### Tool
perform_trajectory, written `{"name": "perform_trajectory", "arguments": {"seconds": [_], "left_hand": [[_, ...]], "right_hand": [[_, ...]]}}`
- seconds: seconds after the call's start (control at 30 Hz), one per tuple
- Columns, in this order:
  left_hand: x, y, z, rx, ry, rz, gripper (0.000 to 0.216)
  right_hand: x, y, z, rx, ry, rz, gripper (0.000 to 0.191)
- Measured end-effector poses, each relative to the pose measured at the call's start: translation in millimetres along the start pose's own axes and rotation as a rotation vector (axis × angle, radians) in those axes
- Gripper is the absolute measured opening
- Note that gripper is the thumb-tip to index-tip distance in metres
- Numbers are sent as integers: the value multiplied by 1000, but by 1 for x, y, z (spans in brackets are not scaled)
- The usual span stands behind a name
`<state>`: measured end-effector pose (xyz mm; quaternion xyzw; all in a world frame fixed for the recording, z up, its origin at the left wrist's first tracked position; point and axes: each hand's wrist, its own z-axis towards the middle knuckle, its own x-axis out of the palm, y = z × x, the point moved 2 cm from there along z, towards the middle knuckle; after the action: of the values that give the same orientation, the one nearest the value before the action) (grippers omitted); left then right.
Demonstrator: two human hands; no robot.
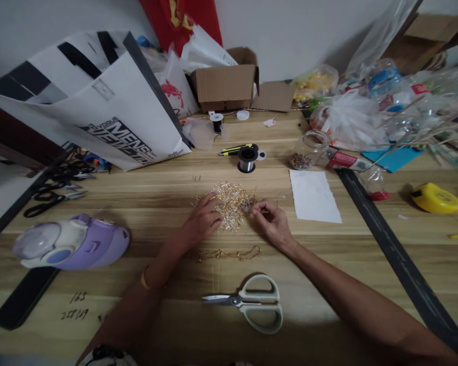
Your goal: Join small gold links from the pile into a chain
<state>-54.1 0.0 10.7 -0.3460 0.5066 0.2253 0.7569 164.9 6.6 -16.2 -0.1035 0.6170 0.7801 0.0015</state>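
A pile of small gold metal pieces (232, 204) lies in the middle of the wooden table (168, 188). My left hand (203, 218) rests on the pile's left edge with fingers curled into it. Just right of the pile, my right hand (272, 219) has its fingertips pinched together; whatever they hold is too small to make out. A gold chain (229, 253) lies on the table just below the hands. Grey-handled scissors (252, 302) lie shut nearer to me.
A purple and white bottle (70, 243) lies at left, black scissors (49, 195) behind it. A wire spool (246, 158), a bead jar (307, 151), white paper (313, 195) and a yellow tape measure (437, 199) sit around. Bags and a cardboard box (226, 81) crowd the back.
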Motion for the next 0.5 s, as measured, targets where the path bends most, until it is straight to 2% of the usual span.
{"name": "perform_trajectory", "arguments": {"seconds": [0.5], "left_hand": [[-1, -5, 2, 40, 32, 26, 15]], "right_hand": [[0, 1, 0, -27, 9, -37, 17]]}}
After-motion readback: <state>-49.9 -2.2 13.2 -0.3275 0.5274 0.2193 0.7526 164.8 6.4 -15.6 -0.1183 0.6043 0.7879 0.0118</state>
